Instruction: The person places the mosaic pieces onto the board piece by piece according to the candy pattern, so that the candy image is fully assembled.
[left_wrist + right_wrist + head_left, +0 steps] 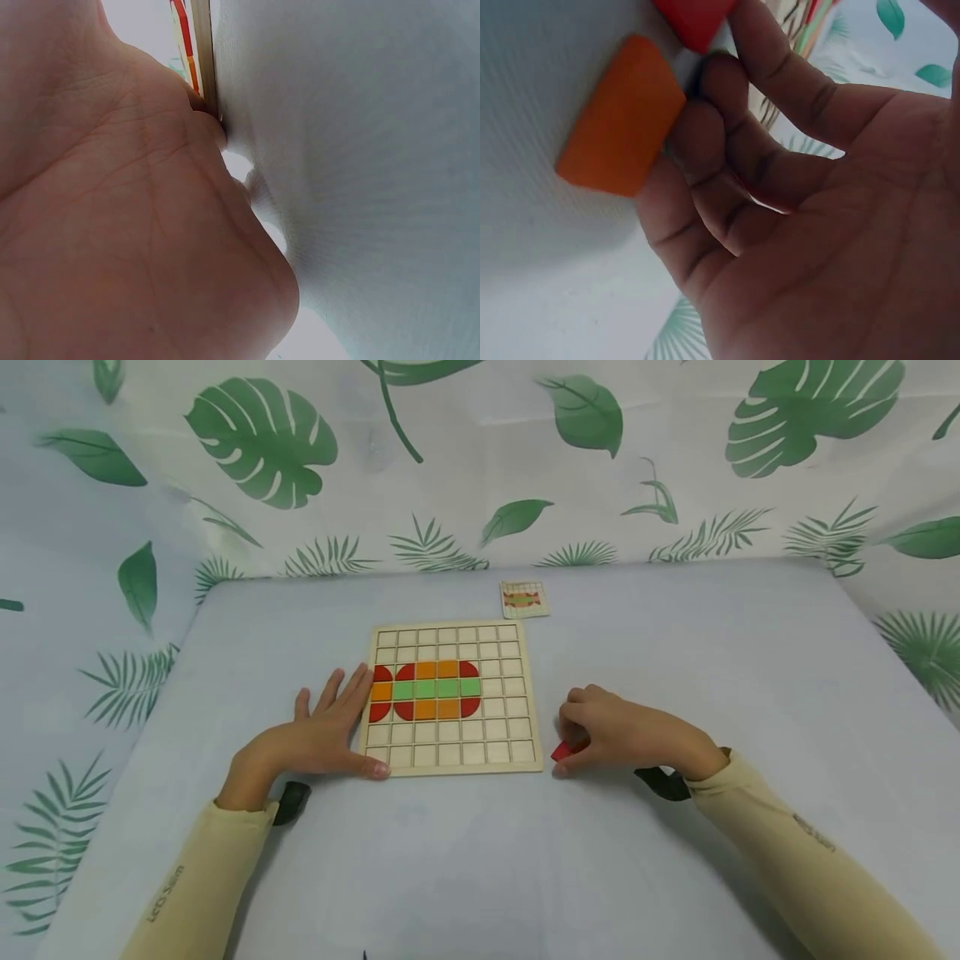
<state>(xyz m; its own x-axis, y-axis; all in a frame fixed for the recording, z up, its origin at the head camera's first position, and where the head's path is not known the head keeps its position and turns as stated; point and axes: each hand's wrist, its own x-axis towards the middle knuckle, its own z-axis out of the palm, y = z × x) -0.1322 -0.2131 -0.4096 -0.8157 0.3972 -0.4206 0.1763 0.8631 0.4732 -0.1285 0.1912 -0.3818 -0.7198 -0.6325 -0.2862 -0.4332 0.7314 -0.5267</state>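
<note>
My left hand (322, 735) spreads along the left edge of a wooden grid board (487, 752), its thumb over the front left corner. Red, orange and green tiles fill several squares on the board's left and middle. In the left wrist view, the palm (135, 210) hides most of the board. To the right of the board, my right hand (615, 731) curls its fingers round a red tile (564, 750) low over the table; the thumb's contact is hard to make out. Beside those fingertips, the right wrist view shows an orange tile (622, 120) and the red tile (694, 19).
A small pattern card (524, 600) lies behind the board's back right corner, showing a similar coloured figure. A pale cloth covers the table (450, 860). Behind it hangs a leaf-printed curtain (465, 460).
</note>
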